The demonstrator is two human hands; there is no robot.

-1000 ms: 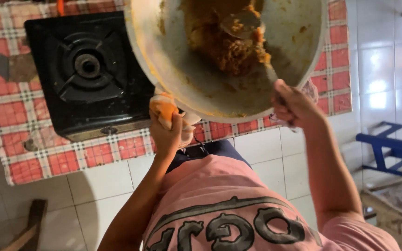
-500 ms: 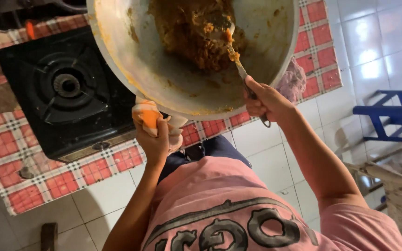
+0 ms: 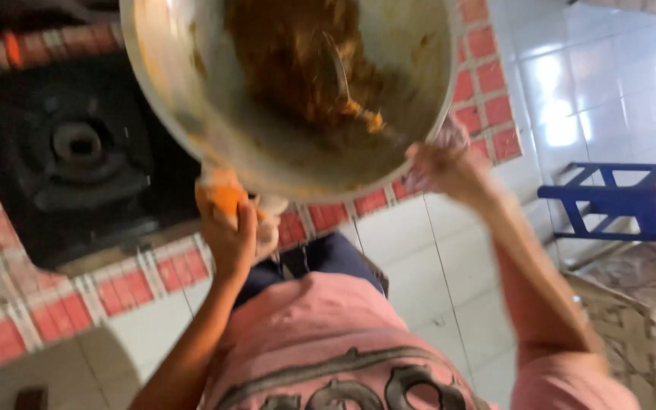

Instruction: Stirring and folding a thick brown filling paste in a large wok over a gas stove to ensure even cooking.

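left hand grip: left hand (image 3: 231, 231) is closed around the orange handle (image 3: 225, 199) of the pan, fingers wrapped, a pale cloth bunched under them
right hand grip: right hand (image 3: 443, 165) is closed on the near end of a spoon (image 3: 341, 72); picture is blurred, so finger detail is unclear
pan: big round metal pan (image 3: 191, 99), held up off the counter and tilted toward the camera, inside wall smeared
food: brown-orange mash (image 3: 290, 61) sits in the far upper part of the pan, spoon tip is in it
spoon position: runs from the right hand up and left into the food, a few orange bits near its shaft
stove: black gas stove (image 3: 77, 159) on the left, one round burner visible, partly hidden by the pan rim
counter: red and white tiled counter (image 3: 138, 273) under the stove, near edge runs across below the left hand
body: pink shirt (image 3: 328, 342) with dark print at bottom centre, both arms reach up from it
floor: white tiled floor (image 3: 571, 83) on the right
stool: blue stool (image 3: 609, 201) at far right, well apart from the pan
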